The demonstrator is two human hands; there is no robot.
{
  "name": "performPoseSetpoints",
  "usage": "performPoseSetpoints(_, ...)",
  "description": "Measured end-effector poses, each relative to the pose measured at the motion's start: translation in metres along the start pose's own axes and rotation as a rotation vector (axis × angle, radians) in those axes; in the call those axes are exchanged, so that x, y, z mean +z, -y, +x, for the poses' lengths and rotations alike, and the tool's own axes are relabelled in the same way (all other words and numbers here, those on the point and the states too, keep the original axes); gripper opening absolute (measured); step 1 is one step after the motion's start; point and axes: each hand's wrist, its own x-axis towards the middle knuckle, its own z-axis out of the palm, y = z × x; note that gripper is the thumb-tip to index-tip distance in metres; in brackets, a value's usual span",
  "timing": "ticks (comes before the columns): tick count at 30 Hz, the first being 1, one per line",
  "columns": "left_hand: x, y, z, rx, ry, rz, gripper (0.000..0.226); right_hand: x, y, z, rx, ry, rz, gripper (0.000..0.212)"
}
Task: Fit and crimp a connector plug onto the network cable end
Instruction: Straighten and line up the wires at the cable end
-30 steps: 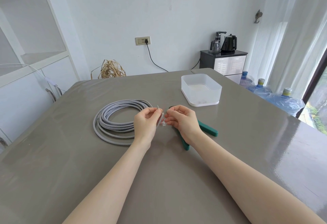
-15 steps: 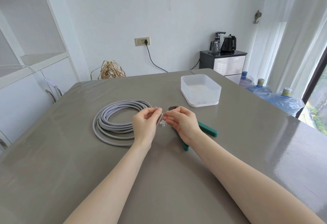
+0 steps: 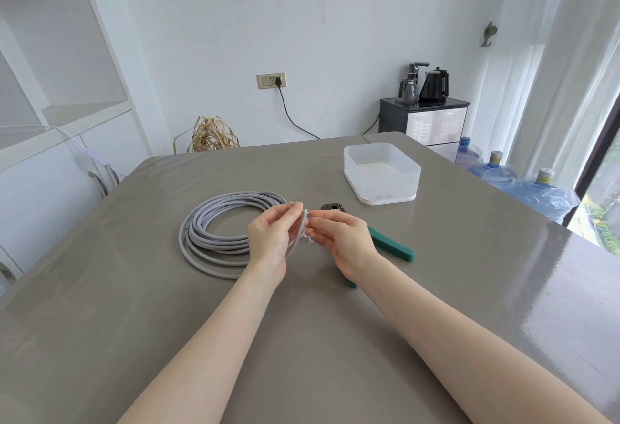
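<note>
Counts as I see them: one cable coil (image 3: 218,232), one crimper (image 3: 389,244), one tub (image 3: 382,172). My left hand (image 3: 271,239) pinches the cable end (image 3: 300,236), upright; right hand (image 3: 342,239) pinches the clear plug (image 3: 307,238).

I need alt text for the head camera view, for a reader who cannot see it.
Two bare hands, left hand and right hand, pinch a grey network cable end and a small clear plug over a grey table. Behind them lie the cable coil, green-handled crimping pliers and a white box.
</note>
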Motion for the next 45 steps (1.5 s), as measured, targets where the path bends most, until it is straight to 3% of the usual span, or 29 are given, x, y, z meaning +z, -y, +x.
performPoseSetpoints(7, 0.002, 0.001, -0.001, 0.039, -0.03, 0.04, 0.009, 0.002, -0.004, -0.001, -0.163, -0.101, -0.405, 0.011)
performPoseSetpoints(11, 0.002, 0.002, -0.001, 0.064, -0.049, 0.044, 0.008, 0.004, -0.005, -0.001, -0.209, -0.075, -0.476, 0.013)
performPoseSetpoints(25, 0.003, 0.003, -0.005, 0.026, -0.025, 0.042, 0.008, 0.005, -0.004, -0.004, -0.13, -0.025, -0.33, 0.006)
performPoseSetpoints(33, 0.003, 0.0, -0.006, -0.085, 0.011, -0.07, 0.006, 0.003, -0.005, -0.002, -0.15, -0.064, -0.245, 0.019)
performPoseSetpoints(45, -0.005, -0.008, 0.001, -0.303, 0.07, -0.106, 0.008, 0.003, -0.007, -0.001, -0.112, -0.089, -0.151, 0.014)
